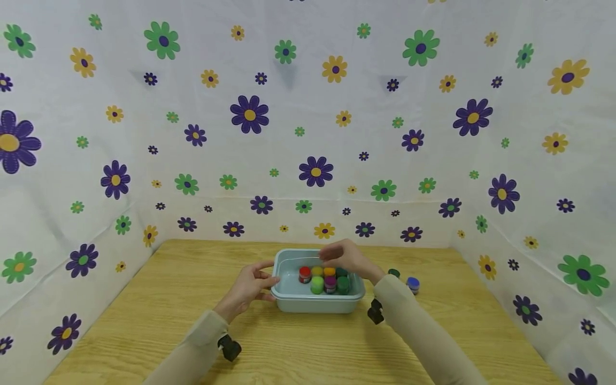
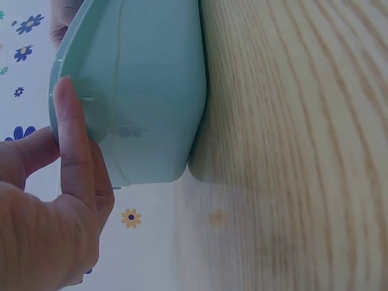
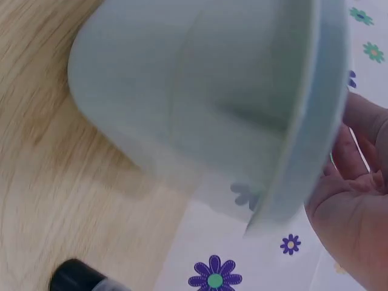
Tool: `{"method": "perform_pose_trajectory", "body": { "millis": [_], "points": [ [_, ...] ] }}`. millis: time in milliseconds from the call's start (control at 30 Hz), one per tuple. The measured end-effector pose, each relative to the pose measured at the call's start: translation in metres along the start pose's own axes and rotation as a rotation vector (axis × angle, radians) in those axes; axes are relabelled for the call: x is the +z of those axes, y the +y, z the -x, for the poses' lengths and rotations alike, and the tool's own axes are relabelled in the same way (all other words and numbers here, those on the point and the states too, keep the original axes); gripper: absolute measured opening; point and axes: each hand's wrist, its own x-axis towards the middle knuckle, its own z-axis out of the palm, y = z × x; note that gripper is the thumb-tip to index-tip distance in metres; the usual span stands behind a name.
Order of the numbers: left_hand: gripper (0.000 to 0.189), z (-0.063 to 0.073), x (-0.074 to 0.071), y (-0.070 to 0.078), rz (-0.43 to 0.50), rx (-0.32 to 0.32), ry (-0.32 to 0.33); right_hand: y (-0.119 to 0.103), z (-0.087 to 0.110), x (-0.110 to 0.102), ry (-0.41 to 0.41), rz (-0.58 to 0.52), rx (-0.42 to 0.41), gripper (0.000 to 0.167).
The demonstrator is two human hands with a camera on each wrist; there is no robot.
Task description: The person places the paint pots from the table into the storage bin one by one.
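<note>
Flower-print sheeting (image 1: 289,149) behind; wood-grain tabletop (image 1: 202,278) under bin (image 1: 317,305)

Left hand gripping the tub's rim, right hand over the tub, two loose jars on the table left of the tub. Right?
One thing's off: the loose jars, one green and one blue, sit right of the tub, as the head view shows. Left hand gripping the rim, right hand over the tub: correct.

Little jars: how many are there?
9 seen. In the tub: red jar, yellow jar, orange jar, dark green jar, light green jar, purple jar and green jar. On the table: dark-capped jar and blue jar. The right hand may hide more.
</note>
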Motion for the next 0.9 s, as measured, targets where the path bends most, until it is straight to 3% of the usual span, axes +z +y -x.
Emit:
{"method": "perform_pose_trajectory", "body": {
  "millis": [700,900],
  "points": [
    [0.057,0.002,0.000,0.001,-0.006,0.007,-0.005,0.026,0.046,-0.054,0.036,-0.070,-0.030,0.038],
    [0.057,0.001,0.000,0.003,-0.014,0.005,-0.014,0.035,0.055,-0.068,0.062,-0.021,0.019,0.036]
  ]
}}
